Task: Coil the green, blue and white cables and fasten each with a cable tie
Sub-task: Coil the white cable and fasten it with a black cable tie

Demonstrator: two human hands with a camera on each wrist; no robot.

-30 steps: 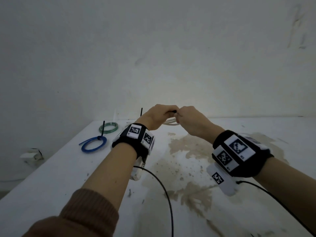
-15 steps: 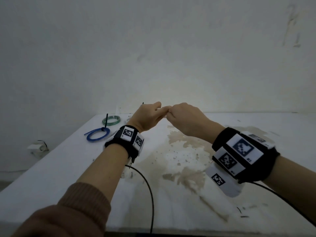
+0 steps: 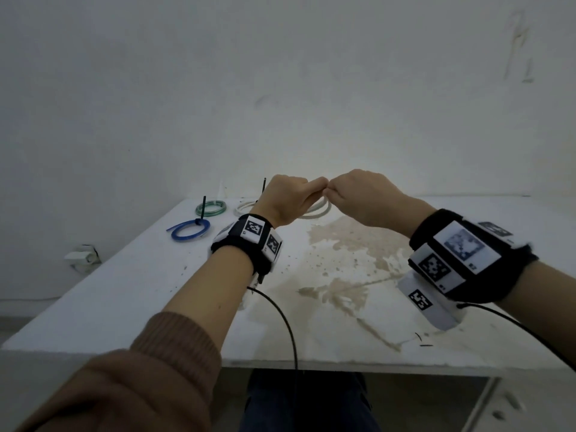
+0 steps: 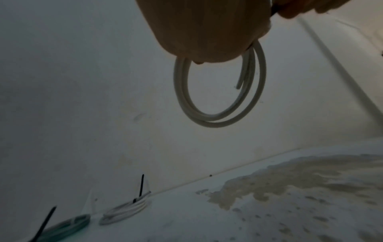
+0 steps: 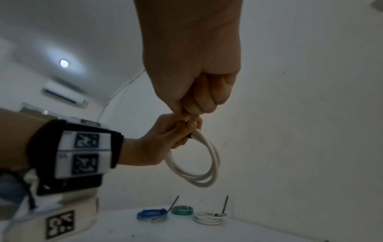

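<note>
My left hand point(image 3: 290, 199) and right hand point(image 3: 361, 194) meet knuckle to knuckle in the air above the table's far part. From them hangs a white cable coil point(image 5: 207, 181) of a few loops, gripped at its top by the left hand's fingers point(image 5: 165, 139). A black cable tie point(image 5: 189, 136) shows at that spot, and the right hand point(image 5: 192, 81) pinches it with curled fingers. On the table at the far left lie a green coil point(image 3: 198, 209), a blue coil point(image 3: 187, 238) and another white coil point(image 3: 244, 207), each with a black tie sticking up.
The white table point(image 3: 156, 291) has a brown stained patch point(image 3: 349, 244) in its middle. Small black bits point(image 3: 420, 338) lie near its front right edge. A plain wall rises right behind the table. Black leads hang from both wrist cameras.
The hands stay joined at the coil's top. The black tie that showed between them a second ago is now hidden in the fingers. The head view has pulled back to the table's front edge.
</note>
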